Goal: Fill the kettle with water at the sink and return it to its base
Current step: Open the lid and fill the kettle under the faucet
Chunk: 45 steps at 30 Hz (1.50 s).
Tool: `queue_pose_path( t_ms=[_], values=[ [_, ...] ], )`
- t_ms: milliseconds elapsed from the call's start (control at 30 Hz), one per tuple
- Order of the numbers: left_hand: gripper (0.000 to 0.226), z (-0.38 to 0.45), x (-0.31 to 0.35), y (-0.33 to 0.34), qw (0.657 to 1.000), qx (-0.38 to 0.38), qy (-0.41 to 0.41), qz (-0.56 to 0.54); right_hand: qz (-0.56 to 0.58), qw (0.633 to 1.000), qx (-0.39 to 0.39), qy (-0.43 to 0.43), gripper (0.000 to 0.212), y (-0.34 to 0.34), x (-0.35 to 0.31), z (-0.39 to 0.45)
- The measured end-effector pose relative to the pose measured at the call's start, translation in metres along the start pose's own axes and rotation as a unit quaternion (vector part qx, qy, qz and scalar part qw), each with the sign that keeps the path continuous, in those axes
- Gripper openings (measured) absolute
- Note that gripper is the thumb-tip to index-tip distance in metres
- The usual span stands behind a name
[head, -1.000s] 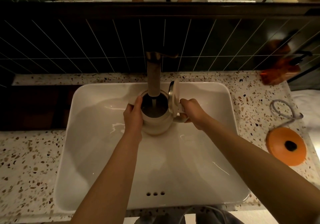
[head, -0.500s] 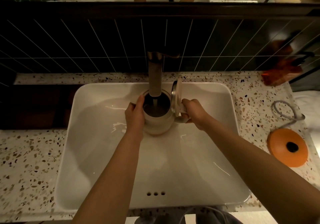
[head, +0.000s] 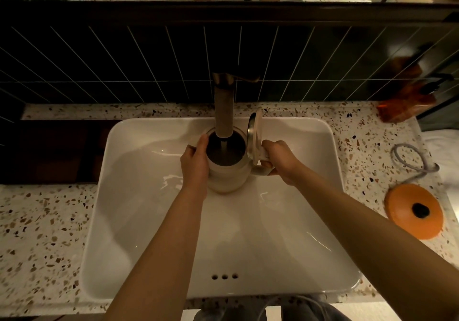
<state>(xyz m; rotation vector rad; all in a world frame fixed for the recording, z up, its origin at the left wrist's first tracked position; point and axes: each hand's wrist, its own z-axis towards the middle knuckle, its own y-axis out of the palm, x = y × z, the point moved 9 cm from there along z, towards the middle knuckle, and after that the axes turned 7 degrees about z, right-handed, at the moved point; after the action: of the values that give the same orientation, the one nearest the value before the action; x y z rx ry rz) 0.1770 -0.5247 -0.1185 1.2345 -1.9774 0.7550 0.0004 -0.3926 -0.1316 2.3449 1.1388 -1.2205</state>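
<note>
A cream kettle [head: 229, 179] is held inside the white sink [head: 298, 246], right under the brass faucet [head: 223, 112]. Its lid [head: 254, 138] stands flipped open on the right side. A thin stream of water runs from the spout into the kettle's dark opening. My left hand [head: 195, 164] grips the kettle's left wall. My right hand [head: 279, 161] is closed around the handle. The round orange kettle base [head: 413, 211] lies on the counter to the right of the sink, with its grey cord [head: 412, 161] looped behind it.
The speckled terrazzo counter [head: 42, 233] surrounds the sink. A dark tiled wall rises behind the faucet. An orange-brown bottle [head: 402, 104] stands at the back right corner. A dark recess lies to the left of the sink.
The kettle and both hands stay in place under the faucet with water running in; only a slight shift of the view.
</note>
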Motion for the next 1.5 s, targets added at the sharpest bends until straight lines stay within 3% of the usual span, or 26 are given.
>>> queue_pose_path(
  t_ms=[967,1333,1500],
  values=[
    [0.019,-0.004,0.008,0.000,0.998,0.027,0.039,-0.042,-0.016,1.000,-0.003,-0.006,0.037,0.001,-0.005,-0.006],
    [0.018,-0.007,0.004,0.000,0.997,0.043,0.050,-0.038,0.092,0.995,-0.027,-0.023,0.042,-0.001,0.001,-0.015],
    [0.018,-0.008,0.008,0.000,0.996,0.048,0.051,-0.047,0.136,0.988,-0.018,-0.064,0.032,-0.007,-0.001,-0.021]
  ],
)
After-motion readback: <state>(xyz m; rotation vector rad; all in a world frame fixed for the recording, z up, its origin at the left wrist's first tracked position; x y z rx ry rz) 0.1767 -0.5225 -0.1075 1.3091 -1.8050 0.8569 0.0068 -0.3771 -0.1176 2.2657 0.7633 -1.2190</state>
